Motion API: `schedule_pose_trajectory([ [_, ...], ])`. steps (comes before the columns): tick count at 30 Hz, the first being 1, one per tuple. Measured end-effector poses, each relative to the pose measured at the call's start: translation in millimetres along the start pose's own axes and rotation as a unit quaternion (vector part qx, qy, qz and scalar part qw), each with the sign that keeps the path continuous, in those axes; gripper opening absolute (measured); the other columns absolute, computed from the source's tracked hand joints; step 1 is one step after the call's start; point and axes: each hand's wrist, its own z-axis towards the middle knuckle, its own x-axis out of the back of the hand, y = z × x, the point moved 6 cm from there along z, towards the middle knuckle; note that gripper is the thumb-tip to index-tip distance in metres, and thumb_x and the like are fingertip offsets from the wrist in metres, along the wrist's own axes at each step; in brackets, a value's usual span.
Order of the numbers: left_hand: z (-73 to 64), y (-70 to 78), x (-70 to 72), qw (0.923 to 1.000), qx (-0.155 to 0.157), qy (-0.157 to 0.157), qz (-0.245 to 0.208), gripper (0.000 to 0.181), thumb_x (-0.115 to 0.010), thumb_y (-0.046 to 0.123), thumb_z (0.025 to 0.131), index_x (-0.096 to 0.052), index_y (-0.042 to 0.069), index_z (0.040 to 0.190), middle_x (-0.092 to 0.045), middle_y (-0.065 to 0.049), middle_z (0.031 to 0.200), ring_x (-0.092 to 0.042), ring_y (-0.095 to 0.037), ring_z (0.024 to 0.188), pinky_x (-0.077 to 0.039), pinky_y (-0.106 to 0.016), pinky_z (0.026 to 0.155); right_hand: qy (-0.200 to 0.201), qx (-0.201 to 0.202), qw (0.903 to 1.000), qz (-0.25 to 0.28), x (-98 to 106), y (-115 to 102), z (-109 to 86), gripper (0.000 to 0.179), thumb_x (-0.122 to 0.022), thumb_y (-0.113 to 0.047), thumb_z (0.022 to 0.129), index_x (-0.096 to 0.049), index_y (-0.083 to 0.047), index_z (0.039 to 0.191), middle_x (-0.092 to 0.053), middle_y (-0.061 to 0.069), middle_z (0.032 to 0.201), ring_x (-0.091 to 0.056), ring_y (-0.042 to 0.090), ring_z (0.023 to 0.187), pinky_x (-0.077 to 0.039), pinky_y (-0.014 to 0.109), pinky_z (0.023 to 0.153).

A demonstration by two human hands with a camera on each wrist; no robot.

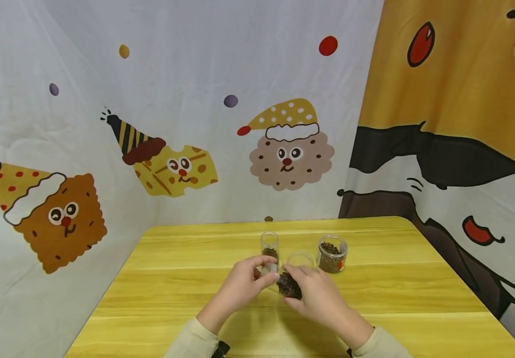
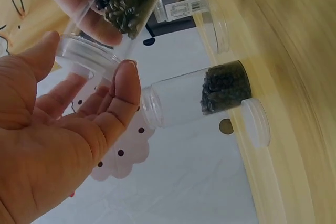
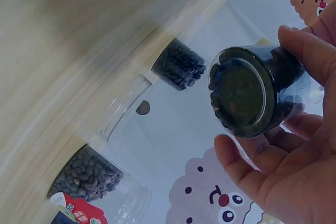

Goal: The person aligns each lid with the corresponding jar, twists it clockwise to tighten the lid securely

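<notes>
My right hand point(image 1: 313, 296) grips a small clear jar point(image 3: 241, 95) of dark, bean-like seeds point(image 2: 126, 9), fingers wrapped round its side. The jar is tilted, its mouth turned toward my left hand point(image 1: 246, 283). That hand holds a clear round lid point(image 2: 86, 53) at the jar's mouth, thumb on one side and fingers on the other. Just beyond my hands an uncovered jar point(image 2: 181, 95) stands upright, dark seeds in its lower part.
To the right is a wider open jar point(image 1: 332, 254) with brown seeds and a red label. A large clear round lid point(image 3: 126, 106) lies between the standing jars. Another small lid point(image 2: 255, 123) lies on the wooden table point(image 1: 185, 273). A printed cloth point(image 1: 185, 74) hangs behind.
</notes>
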Motion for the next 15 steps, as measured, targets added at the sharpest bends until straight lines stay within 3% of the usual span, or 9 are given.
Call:
schedule_pose_trajectory([
  [3,-0.3,1.2,-0.7,0.9997,-0.018,-0.010,0.009,0.041,-0.073,0.032,0.104,-0.069,0.013,0.139,-0.072,0.000,0.095,-0.062,-0.008,0.070,-0.052,-0.025,0.058,-0.006,0.012,0.9998,0.015,0.1,-0.5,-0.8,0.068,-0.095,-0.032,0.081,-0.069,-0.008,0.139,-0.078,0.012,0.120,-0.077,0.028,0.100,-0.064,0.046,0.083],
  [10,-0.2,2.0,-1.7,0.9960,-0.068,-0.028,0.050,0.041,-0.069,0.032,0.106,-0.067,0.010,0.141,-0.063,-0.002,0.084,-0.048,-0.002,0.061,-0.045,-0.020,0.055,-0.044,0.029,0.9971,0.055,1.7,1.3,0.2,0.069,-0.093,-0.032,0.084,-0.066,-0.004,0.141,-0.078,0.015,0.121,-0.078,0.027,0.098,-0.064,0.042,0.078],
  [15,-1.2,0.2,-4.5,0.9941,-0.087,-0.014,0.063,0.044,-0.069,0.034,0.106,-0.067,0.009,0.141,-0.068,-0.003,0.104,-0.053,-0.003,0.067,-0.049,-0.020,0.059,-0.048,0.022,0.9973,0.050,-0.4,4.0,-0.4,0.070,-0.093,-0.033,0.084,-0.066,-0.004,0.142,-0.078,0.015,0.121,-0.078,0.026,0.095,-0.063,0.039,0.076],
])
